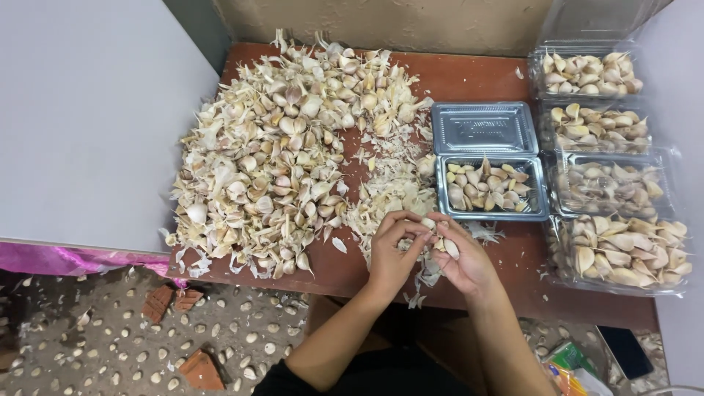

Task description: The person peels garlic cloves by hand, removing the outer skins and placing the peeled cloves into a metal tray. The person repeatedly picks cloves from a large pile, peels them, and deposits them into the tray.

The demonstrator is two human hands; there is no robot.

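Note:
A big heap of garlic cloves and papery skins (290,147) covers the left and middle of a brown wooden table (477,77). My left hand (392,253) and my right hand (462,257) meet above the table's front edge, fingertips together on a garlic clove (429,222). A second clove (450,247) rests in my right palm. Just beyond my hands stands an open clear plastic box (490,187) partly filled with cloves, its lid (484,128) folded back.
Several closed clear boxes full of cloves (620,198) are lined up along the table's right side. Loose skins (389,194) lie near my hands. A white panel (81,125) stands at the left. Brick pieces (172,301) lie on the pebbled floor.

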